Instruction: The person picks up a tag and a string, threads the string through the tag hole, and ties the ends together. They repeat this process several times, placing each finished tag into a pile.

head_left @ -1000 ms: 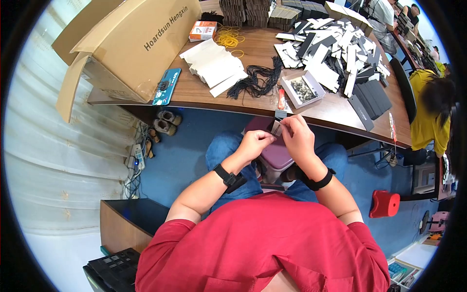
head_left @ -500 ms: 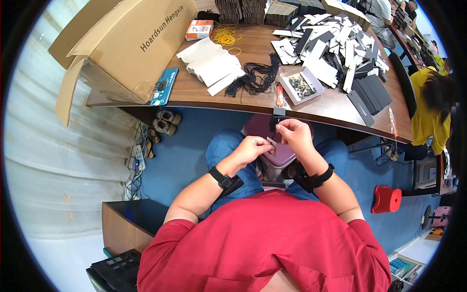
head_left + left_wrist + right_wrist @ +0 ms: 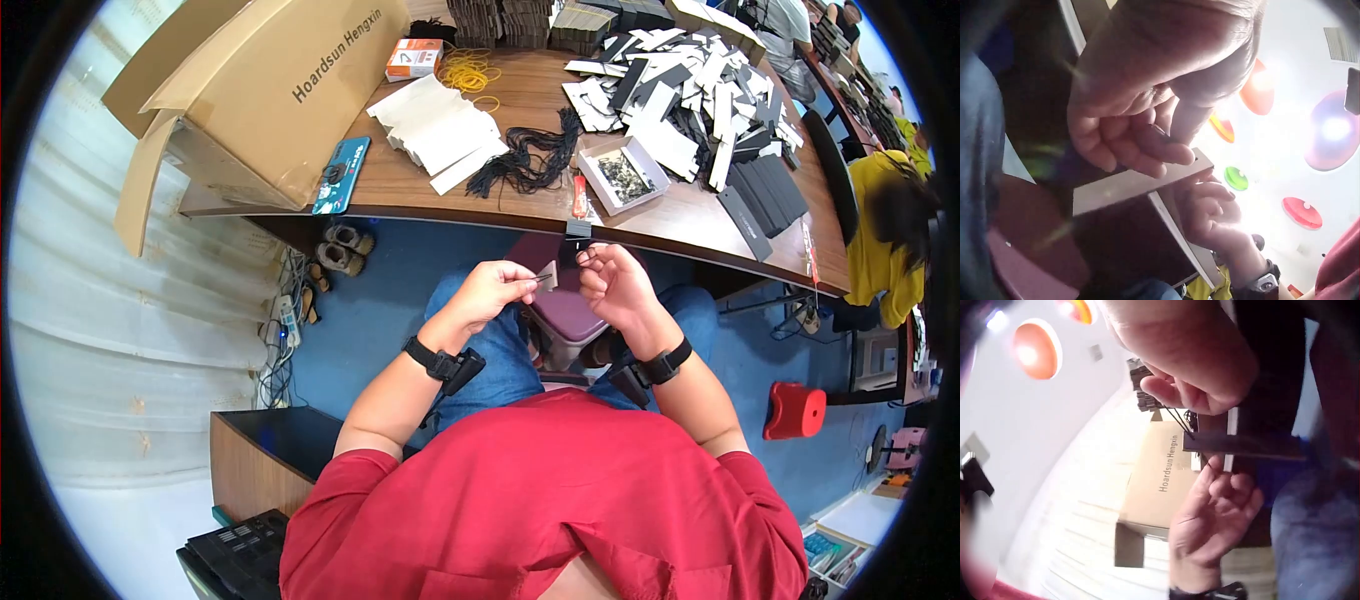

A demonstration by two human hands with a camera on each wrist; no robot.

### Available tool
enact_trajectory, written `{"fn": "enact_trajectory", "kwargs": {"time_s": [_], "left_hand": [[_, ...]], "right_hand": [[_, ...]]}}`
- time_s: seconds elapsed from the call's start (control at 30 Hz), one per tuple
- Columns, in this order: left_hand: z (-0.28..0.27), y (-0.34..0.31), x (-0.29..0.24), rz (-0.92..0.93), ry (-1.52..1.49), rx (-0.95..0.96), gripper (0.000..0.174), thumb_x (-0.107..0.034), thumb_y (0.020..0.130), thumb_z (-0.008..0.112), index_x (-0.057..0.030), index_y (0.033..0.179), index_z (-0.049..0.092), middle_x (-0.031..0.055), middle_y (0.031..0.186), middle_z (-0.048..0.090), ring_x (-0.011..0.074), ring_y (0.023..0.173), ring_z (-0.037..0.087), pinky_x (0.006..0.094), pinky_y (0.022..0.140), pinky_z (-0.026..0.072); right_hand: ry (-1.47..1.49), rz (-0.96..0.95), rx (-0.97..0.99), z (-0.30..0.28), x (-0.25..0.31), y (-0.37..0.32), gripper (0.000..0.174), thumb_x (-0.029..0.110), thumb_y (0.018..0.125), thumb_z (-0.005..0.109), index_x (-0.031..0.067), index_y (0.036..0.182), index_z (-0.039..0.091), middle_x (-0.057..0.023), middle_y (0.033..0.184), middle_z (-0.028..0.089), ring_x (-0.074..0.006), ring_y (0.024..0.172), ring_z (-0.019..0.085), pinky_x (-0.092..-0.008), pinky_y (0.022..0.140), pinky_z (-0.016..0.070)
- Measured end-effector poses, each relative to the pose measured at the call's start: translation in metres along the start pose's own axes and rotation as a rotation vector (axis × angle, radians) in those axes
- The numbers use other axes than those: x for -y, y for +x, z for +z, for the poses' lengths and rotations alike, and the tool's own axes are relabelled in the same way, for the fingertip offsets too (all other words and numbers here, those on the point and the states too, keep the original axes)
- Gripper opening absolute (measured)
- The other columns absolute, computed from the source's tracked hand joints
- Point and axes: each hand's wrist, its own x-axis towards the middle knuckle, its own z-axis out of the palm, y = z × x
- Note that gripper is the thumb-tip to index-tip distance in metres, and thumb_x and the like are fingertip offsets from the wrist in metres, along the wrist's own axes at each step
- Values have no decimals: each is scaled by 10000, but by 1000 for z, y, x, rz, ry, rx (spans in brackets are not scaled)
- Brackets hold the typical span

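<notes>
Together, left hand (image 3: 490, 293) and right hand (image 3: 620, 288) both pinch black cord (image 3: 1178, 422) — a pale card (image 3: 1127, 190) between them.

Workshop: heaped card strips (image 3: 660, 142), black cords (image 3: 530, 157)

**Colour and Pattern Identification**

Identify the tag (image 3: 1113, 192) by its off-white face and its cord (image 3: 1179, 421) by black. Distinguish two stools: dull purple (image 3: 565, 318) and bright red (image 3: 790, 408). Match the carton (image 3: 290, 115) to plain tan with dark lettering, the small box (image 3: 413, 60) to white and orange, the rubber bands (image 3: 466, 73) to yellow. Note mixed black and white across the strips (image 3: 664, 140), brown wood grain on the table (image 3: 545, 85), solid red on the shirt (image 3: 540, 480).
</notes>
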Motion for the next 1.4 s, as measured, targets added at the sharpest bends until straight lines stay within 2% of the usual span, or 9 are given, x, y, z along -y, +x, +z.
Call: {"fn": "enact_trajectory", "kwargs": {"time_s": [0.2, 0.37, 0.47, 0.77, 0.97, 1.07, 1.13, 1.27, 1.4], "left_hand": [[10, -2, -6, 86, -182, -51, 135, -55, 863, 628, 5, 979, 592, 61, 842, 631, 126, 752, 612, 240, 725, 505], [20, 5, -7, 37, -207, -69, 94, -82, 898, 584, -12, 958, 596, 70, 875, 641, 141, 794, 625, 257, 746, 509], [31, 12, -2, -34, -367, -67, 118, -92, 919, 534, -16, 952, 619, 62, 851, 655, 119, 757, 611, 231, 698, 473], [44, 4, -11, -111, -428, 68, 178, -68, 916, 490, -8, 1040, 603, 43, 899, 641, 106, 788, 597, 228, 739, 468], [31, -2, -21, 378, 628, -9, 383, -21, 809, 607, -32, 1188, 551, 52, 1052, 549, 139, 904, 532, 272, 865, 437], [41, 12, -2, 535, 364, 192, 414, -82, 831, 642, -61, 1233, 547, 92, 1267, 436, 182, 1172, 446, 312, 912, 426], [46, 10, -7, 408, 226, 266, 301, -121, 879, 603, -35, 1165, 563, 93, 1131, 567, 169, 1061, 527, 302, 864, 442], [48, 3, -13, 88, 21, 370, 212, -211, 964, 484, -30, 1045, 557, 27, 862, 631, 109, 769, 609, 244, 724, 484], [44, -4, -24, 33, 79, 417, 207, -247, 976, 466, -50, 990, 529, 17, 801, 596, 77, 650, 565, 224, 600, 466]], "right_hand": [[451, 119, 201, 0, -3, -9, 242, 127, 883, 505, 54, 1102, 578, -2, 775, 592, -81, 544, 438, -215, 503, 379], [-925, -160, 109, 26, -12, -33, 399, 78, 929, 446, 114, 1324, 492, -59, 703, 644, -109, 526, 582, -226, 509, 458], [-1546, -669, 63, 29, -30, -30, 410, 95, 842, 569, 121, 1250, 543, -123, 704, 656, -234, 581, 650, -324, 516, 512], [-1896, -986, -110, 25, -31, -29, 219, 140, 797, 630, 123, 1015, 642, -108, 681, 648, -265, 604, 649, -355, 511, 506], [-1179, -291, -39, 56, 11, -49, 90, 76, 866, 614, 5, 876, 668, -40, 615, 612, -64, 491, 531, -217, 447, 412], [-902, -149, 76, 57, 26, -49, 117, 92, 901, 587, 8, 884, 667, 0, 608, 597, -15, 444, 443, -160, 403, 326], [-866, -73, 117, 59, 39, -51, 99, 91, 882, 607, 23, 871, 677, -7, 630, 601, -41, 485, 482, -195, 438, 381], [-1766, -951, -79, 50, 49, -53, 39, 91, 763, 671, 77, 795, 689, -67, 727, 616, -226, 621, 612, -324, 583, 493], [-2018, -1169, -360, 34, 73, -56, 74, 121, 755, 680, 70, 727, 635, -77, 729, 617, -276, 643, 614, -347, 571, 489]]}}
